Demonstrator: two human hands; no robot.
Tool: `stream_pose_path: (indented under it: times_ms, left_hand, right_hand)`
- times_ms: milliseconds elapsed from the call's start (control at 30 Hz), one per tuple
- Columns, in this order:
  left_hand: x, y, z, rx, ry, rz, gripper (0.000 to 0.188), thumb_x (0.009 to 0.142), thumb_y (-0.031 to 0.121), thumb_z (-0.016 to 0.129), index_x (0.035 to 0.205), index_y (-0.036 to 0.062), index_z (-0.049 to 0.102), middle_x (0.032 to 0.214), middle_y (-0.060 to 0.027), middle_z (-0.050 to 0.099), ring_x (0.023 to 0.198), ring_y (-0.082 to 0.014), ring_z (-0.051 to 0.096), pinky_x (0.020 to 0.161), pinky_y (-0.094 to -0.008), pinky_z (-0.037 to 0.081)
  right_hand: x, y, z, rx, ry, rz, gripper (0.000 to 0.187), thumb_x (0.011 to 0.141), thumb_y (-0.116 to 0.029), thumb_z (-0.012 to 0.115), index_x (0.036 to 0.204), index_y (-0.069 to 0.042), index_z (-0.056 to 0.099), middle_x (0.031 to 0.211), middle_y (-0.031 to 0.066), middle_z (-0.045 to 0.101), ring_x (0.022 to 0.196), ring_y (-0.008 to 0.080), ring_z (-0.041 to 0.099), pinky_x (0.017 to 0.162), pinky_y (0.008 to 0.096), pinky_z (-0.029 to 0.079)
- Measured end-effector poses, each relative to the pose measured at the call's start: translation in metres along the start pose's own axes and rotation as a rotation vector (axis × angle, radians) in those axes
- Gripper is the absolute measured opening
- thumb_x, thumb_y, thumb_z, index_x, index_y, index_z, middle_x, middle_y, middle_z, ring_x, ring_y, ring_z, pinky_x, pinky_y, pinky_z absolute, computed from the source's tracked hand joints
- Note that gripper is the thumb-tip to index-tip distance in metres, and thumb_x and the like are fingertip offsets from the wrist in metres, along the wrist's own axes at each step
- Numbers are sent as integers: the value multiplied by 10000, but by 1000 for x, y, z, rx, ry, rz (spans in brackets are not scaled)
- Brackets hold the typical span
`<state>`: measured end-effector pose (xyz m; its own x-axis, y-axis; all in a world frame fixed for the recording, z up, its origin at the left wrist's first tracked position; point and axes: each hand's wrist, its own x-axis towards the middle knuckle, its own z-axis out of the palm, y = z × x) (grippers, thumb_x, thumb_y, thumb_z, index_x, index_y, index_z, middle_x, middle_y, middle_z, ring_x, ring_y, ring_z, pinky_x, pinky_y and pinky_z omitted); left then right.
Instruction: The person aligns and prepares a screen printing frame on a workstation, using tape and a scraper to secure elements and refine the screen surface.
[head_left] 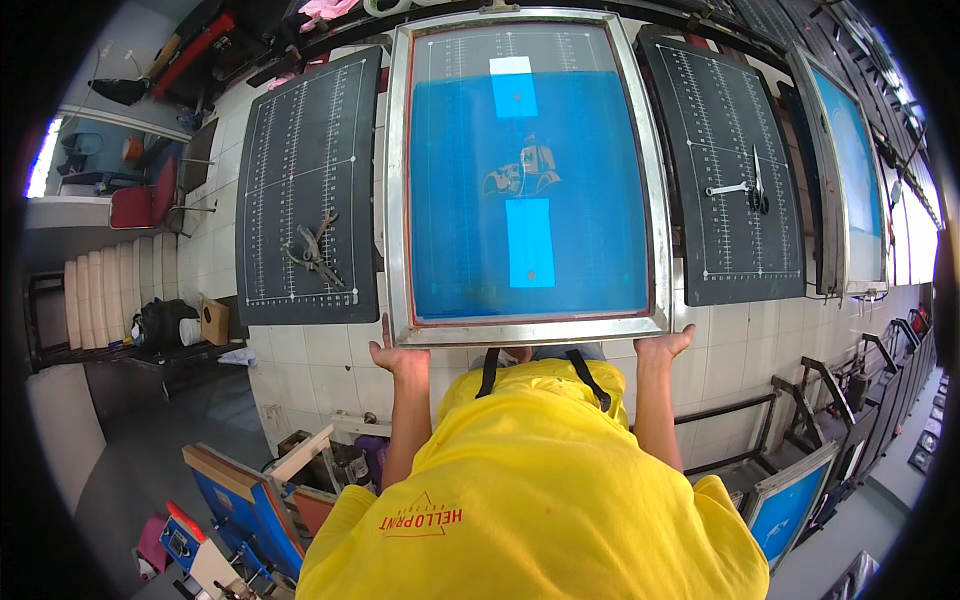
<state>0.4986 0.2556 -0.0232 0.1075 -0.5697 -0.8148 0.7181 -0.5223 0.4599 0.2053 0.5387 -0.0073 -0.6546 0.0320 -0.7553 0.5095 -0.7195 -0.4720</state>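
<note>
A screen printing frame (pixel 530 333) with a silver metal rim and blue coated mesh lies before me over a dark marked board. A pale vehicle-like stencil design (pixel 522 172) shows in the mesh, with two light rectangles above and below it. My left hand (pixel 398 356) is at the frame's near left corner, thumb stretched outward along the side. At the near right corner is my right hand (pixel 663 346), its thumb pointing out. Both hands take hold of the rim from below, so most of their fingers are hidden under it.
On the dark left board (pixel 265 200) lie pliers (pixel 315 255). The right board (pixel 700 240) carries a wrench (pixel 727 189) and black scissors (pixel 758 185). Another blue screen (pixel 848 150) stands raised at far right. A red chair (pixel 143 207) is at left.
</note>
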Motion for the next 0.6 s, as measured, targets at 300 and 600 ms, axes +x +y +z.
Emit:
stream_pose_path:
  times_ms: [300, 600]
  left_hand:
    - [19, 12, -34, 36, 33, 35, 663, 945, 560, 168, 1179, 98, 581, 1345, -123, 516, 1258, -338, 461, 1051, -553, 346]
    - [8, 3, 3, 3, -76, -25, 636, 955, 556, 198, 1259, 112, 538, 1302, -122, 551, 1161, -350, 534, 952, -546, 440]
  right_hand:
    - [17, -14, -42, -4, 82, -19, 807, 901, -674, 237, 1450, -91, 336, 1477, 127, 375, 1354, 315, 360, 1113, 489, 281]
    - [3, -5, 10, -43, 164, -43, 701, 944, -586, 249, 1311, -42, 495, 1272, 143, 569, 1168, 330, 533, 1022, 492, 397]
